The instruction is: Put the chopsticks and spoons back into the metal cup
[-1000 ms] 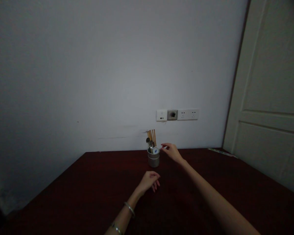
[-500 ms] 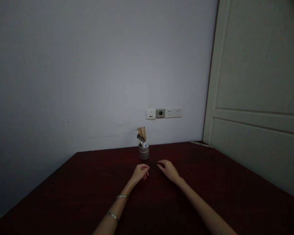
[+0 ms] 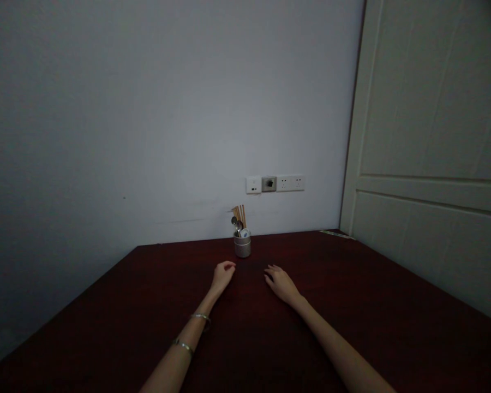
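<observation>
A gray cup (image 3: pixel 242 250) is set upright on the dark red table (image 3: pixel 106 305), near the wall (image 3: pixel 155 120). Tan sticks (image 3: pixel 244 216), shiny spoons (image 3: pixel 234 220) and a white round thing (image 3: pixel 245 233) are held in it. In front, the left hand (image 3: pixel 223 277) is loosely curled; whether anything is tucked inside can't be seen. The right hand (image 3: pixel 281 284) is loosely spread, and nothing is seen gripped. Both are set apart from the cup. Two bracelets (image 3: pixel 183 345) are worn on the left arm (image 3: pixel 169 371).
</observation>
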Motion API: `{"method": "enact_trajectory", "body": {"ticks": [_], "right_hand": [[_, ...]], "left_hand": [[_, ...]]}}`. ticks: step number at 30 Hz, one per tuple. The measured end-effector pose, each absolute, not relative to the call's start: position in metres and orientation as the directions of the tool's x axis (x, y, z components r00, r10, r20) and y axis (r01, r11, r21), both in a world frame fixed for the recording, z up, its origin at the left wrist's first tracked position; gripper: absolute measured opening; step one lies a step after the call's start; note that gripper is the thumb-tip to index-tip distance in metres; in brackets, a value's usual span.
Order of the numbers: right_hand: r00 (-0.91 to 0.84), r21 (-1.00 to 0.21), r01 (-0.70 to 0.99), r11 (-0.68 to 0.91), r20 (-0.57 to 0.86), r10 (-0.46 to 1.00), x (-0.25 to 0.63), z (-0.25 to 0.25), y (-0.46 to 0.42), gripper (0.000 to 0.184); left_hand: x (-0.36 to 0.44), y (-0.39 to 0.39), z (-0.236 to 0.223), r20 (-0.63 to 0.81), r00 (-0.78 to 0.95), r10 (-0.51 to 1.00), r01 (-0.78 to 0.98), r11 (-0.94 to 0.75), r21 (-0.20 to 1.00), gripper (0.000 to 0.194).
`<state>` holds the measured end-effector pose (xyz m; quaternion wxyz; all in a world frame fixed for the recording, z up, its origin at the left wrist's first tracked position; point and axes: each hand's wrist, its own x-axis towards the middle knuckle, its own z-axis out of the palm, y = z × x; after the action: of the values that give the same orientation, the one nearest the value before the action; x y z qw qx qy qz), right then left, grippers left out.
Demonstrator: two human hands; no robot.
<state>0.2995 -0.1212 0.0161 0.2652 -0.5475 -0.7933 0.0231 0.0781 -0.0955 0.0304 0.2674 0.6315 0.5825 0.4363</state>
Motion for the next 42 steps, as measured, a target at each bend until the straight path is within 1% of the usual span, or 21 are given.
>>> {"method": "enact_trajectory", "body": {"ticks": [3, 7, 10, 13, 16, 21, 28, 36, 42], "right_hand": [[-0.257, -0.320, 0.861, 0.395, 0.397, 0.881, 0.300, 0.014, -0.121, 0.038], [-0.255, -0.327, 0.861, 0.390, 0.386, 0.887, 0.300, 0.011, -0.119, 0.037], [-0.259, -0.334, 0.856, 0.394, 0.382, 0.887, 0.300, 0.010, -0.118, 0.038], [-0.264, -0.344, 0.847, 0.404, 0.387, 0.883, 0.301, 0.010, -0.117, 0.038], [-0.267, -0.337, 0.849, 0.408, 0.392, 0.880, 0.301, 0.010, -0.118, 0.038], [-0.269, -0.323, 0.856, 0.403, 0.389, 0.881, 0.300, 0.010, -0.118, 0.039], [-0.255, -0.362, 0.843, 0.397, 0.382, 0.888, 0.300, 0.009, -0.117, 0.037], [-0.265, -0.316, 0.858, 0.405, 0.402, 0.876, 0.301, 0.010, -0.118, 0.039], [-0.268, -0.330, 0.855, 0.400, 0.379, 0.886, 0.302, 0.011, -0.119, 0.039]], "left_hand": [[0.072, -0.101, 0.031, 0.338, -0.037, 0.941, 0.621, -0.243, 0.745, 0.025], [0.071, -0.106, 0.026, 0.356, 0.050, 0.933, 0.727, -0.279, 0.628, 0.031], [0.073, -0.109, 0.019, 0.317, 0.082, 0.945, 0.832, -0.240, 0.499, 0.033], [0.076, -0.115, 0.016, 0.253, 0.121, 0.960, 0.903, -0.212, 0.374, 0.042], [0.078, -0.121, 0.017, 0.224, 0.163, 0.961, 0.928, -0.226, 0.297, 0.046], [0.078, -0.124, 0.019, 0.224, 0.181, 0.958, 0.933, -0.239, 0.268, 0.047], [0.078, -0.124, 0.018, 0.237, 0.180, 0.955, 0.939, -0.238, 0.246, 0.046], [0.078, -0.124, 0.019, 0.243, 0.189, 0.951, 0.936, -0.249, 0.247, 0.046], [0.080, -0.123, 0.020, 0.233, 0.177, 0.956, 0.942, -0.233, 0.242, 0.046]]}}
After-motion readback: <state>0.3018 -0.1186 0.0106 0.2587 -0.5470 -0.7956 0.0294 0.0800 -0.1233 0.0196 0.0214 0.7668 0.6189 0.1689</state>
